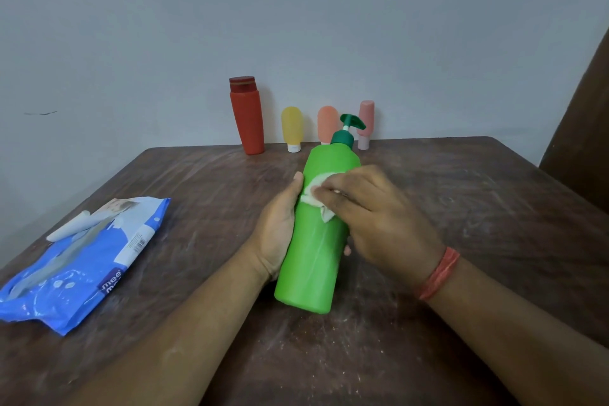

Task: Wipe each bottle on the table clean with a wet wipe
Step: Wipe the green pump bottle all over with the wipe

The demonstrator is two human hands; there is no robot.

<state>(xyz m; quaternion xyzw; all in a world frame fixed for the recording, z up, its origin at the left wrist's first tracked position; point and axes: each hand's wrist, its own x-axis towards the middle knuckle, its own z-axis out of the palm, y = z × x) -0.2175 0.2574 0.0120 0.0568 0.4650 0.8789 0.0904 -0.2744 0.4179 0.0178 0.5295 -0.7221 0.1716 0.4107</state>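
The tall green plastic pump bottle (313,234) is gripped by the left hand (278,234); a crumpled white wet wipe (316,194) is pinched against it by the right hand (379,217). The tilted bottle could slip if wetted.

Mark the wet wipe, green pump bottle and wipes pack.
wet wipe (316,186), head view, bunched part beside fingertips.
green pump bottle (309,260), head view, lower body.
wipes pack (82,260), head view, blue front.

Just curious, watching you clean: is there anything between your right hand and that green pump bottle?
Only the wet wipe, which the right hand presses against the green pump bottle. The left hand grips the bottle from the other side. Nothing else visible stands between.
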